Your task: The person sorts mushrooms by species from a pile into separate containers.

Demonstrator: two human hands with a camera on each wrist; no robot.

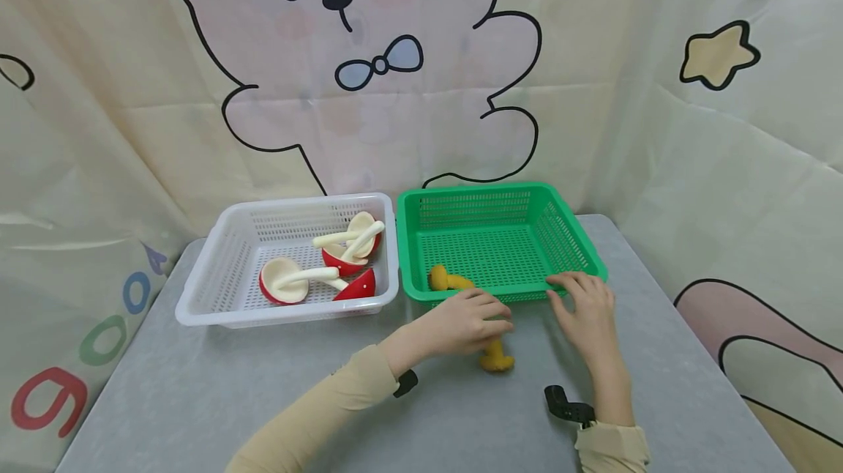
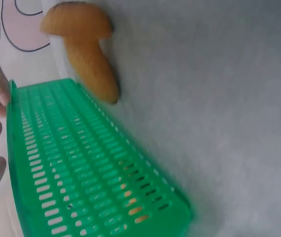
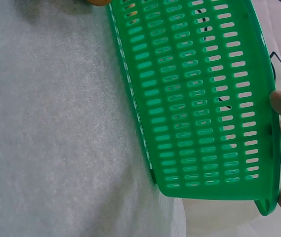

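Note:
A green plastic basket (image 1: 411, 239) stands at the table's back, one yellow-brown toy mushroom (image 1: 440, 279) inside at its front left. My right hand (image 1: 586, 312) grips the basket's front rim near the right corner, thumb outside and fingers over the edge, as the right wrist view shows. Above the front rim hovers my left hand (image 1: 464, 323), its fingers spread and holding nothing visible. Below it, a second toy mushroom (image 1: 497, 357) lies on the table in front of the basket, partly hidden by that hand. The left wrist view shows this mushroom (image 2: 88, 49) whole.
A white basket (image 1: 220, 304) stands left of the green one, holding several toy mushrooms (image 1: 283, 281) with red dotted caps and cream stems. Both baskets rest on a grey table (image 1: 263, 378). A printed curtain (image 1: 593, 56) hangs close behind and at both sides.

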